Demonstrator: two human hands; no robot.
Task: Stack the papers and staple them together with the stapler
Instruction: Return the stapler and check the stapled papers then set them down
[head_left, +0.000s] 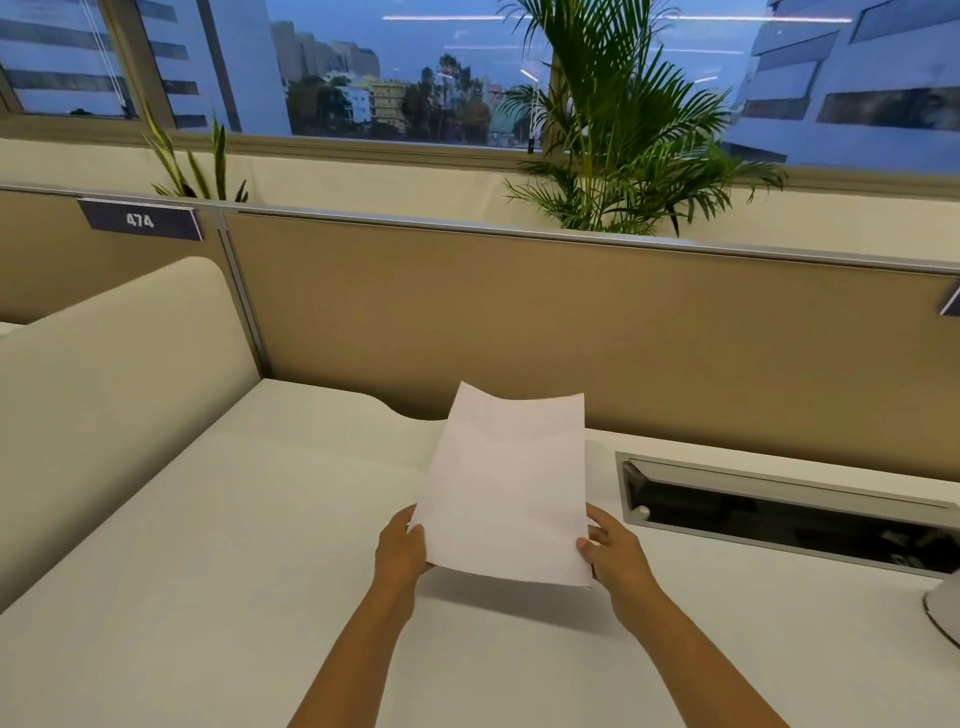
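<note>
White papers (506, 483) hang in the air above the cream desk (234, 545), tilted away from me, their top edge slightly curled. My left hand (402, 545) grips the lower left corner. At the lower right edge, my right hand (613, 551) pinches the papers with the thumb on top. The sheets look aligned as one stack; how many there are I cannot tell. No stapler is in view.
A recessed cable tray (779, 512) with an open grey lid is set into the desk at the right. A tan partition (571, 332) stands behind, a rounded cream divider (114, 395) at the left. A grey object's edge (943, 608) shows at far right.
</note>
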